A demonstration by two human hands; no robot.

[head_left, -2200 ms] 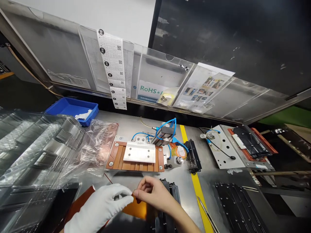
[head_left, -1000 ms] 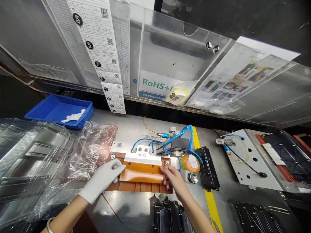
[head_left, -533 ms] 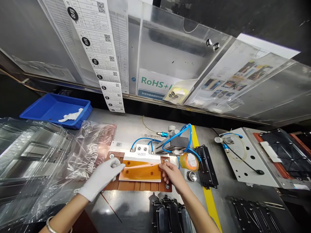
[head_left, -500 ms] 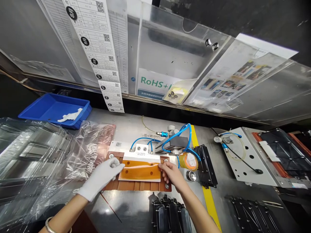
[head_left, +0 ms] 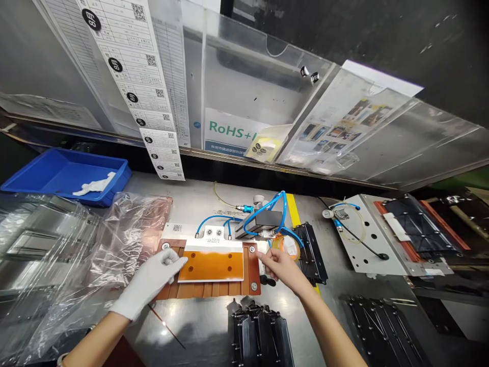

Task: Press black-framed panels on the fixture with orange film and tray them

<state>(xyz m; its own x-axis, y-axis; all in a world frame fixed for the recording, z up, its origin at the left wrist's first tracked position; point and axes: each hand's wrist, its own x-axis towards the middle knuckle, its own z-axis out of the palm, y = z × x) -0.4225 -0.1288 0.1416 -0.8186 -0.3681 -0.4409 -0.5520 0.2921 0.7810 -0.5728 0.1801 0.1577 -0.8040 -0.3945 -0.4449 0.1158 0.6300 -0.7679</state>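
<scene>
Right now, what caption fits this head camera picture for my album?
Gloved left hand presses orange sheet on fixture; bare right hand hovers beside it.

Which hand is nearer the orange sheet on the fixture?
Left. The gloved left hand touches the orange sheet at its left edge; the bare right hand is apart, just past the fixture's right end.

Blue hoses [head_left: 267,206] crowd behind the fixture [head_left: 210,267]; front lies open.
</scene>
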